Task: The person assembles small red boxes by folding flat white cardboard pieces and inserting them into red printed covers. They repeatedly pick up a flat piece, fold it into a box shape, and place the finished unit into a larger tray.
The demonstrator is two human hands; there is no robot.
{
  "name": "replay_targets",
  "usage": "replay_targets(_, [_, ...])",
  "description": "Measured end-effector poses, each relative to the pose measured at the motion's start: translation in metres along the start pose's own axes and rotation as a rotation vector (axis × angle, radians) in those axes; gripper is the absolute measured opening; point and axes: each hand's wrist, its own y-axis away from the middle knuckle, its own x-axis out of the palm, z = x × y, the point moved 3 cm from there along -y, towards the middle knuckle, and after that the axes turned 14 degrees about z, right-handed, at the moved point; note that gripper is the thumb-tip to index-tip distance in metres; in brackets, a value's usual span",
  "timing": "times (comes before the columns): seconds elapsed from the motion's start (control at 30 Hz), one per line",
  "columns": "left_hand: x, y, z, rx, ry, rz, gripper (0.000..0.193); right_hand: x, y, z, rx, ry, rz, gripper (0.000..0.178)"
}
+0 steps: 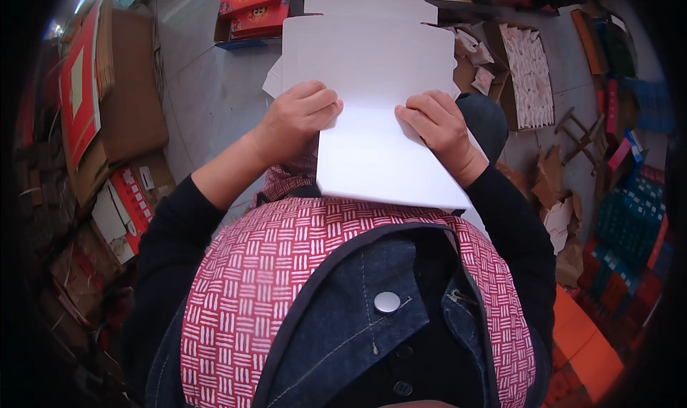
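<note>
A white cardboard box blank (369,61) with tabs along its edges lies across my lap, its near part resting against my red-and-white patterned apron. My left hand (302,117) grips its left edge near a crosswise crease, fingers curled over. On the opposite edge, my right hand (438,125) is closed the same way, with the thumb side toward the crease. The near panel tilts up a little toward me, and the far panel stretches away from my hands. More white card pokes out beneath the blank at its left side.
Red printed boxes (252,13) are stacked in a tray ahead on the left. A carton of small white packets (527,75) stands ahead on the right. Brown cardboard sheets (132,79) lean at the left. Teal boxes (633,211) are piled at the right, near orange boxes (588,340).
</note>
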Motion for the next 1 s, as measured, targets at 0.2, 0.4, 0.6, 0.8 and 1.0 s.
replay_targets(0.2, [-0.013, -0.024, 0.027, -0.460, 0.767, 0.215, 0.022, -0.014, -0.020, -0.034, 0.492, -0.863, 0.476, 0.032])
replay_targets(0.4, [-0.009, -0.032, 0.041, -0.733, 0.810, 0.312, 0.023, -0.013, -0.039, -0.065, 0.762, -0.756, 0.647, 0.021])
replay_targets(0.6, [-0.008, 0.002, 0.006, -0.050, 0.077, -0.161, 0.017, -0.009, -0.002, -0.008, 0.158, -0.198, 0.231, 0.028])
replay_targets(0.8, [-0.002, 0.014, 0.012, 0.023, 0.132, -0.144, 0.019, -0.063, -0.039, -0.038, 0.139, -0.692, 0.675, 0.043])
replay_targets(1.0, [-0.011, -0.007, 0.003, 0.064, 0.083, 0.194, 0.017, -0.042, -0.103, -0.100, 0.592, -0.153, 0.492, 0.051])
